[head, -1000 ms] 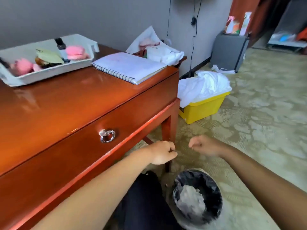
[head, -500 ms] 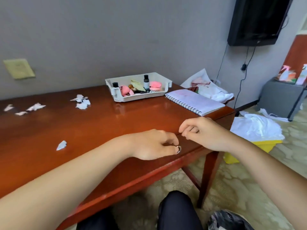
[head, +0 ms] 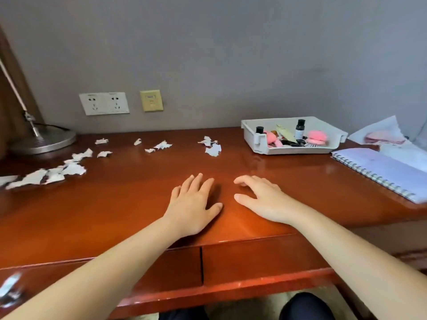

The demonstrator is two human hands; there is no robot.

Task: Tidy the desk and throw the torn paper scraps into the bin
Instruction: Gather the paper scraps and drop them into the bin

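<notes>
Torn white paper scraps lie scattered on the red-brown desk (head: pixel 115 204): a big heap (head: pixel 46 175) at the far left, small bits (head: pixel 159 145) in the middle back, and a cluster (head: pixel 212 146) near the tray. My left hand (head: pixel 193 209) lies flat on the desk with fingers straight, holding nothing. My right hand (head: pixel 261 199) rests beside it, fingers spread and lightly bent, also empty. Both hands are a good way in front of the scraps. The bin is out of view.
A white tray (head: pixel 254 139) with small bottles and pink items stands at the back right. A spiral notebook (head: pixel 383 172) lies at the right edge, with white paper and cloth behind it. A lamp base (head: pixel 44 140) sits at the back left. Two drawers front the desk.
The view has swung from the floor bin up and left to the desk. Both hands rose from over the bin, uncurled and now lie on the desktop.
</notes>
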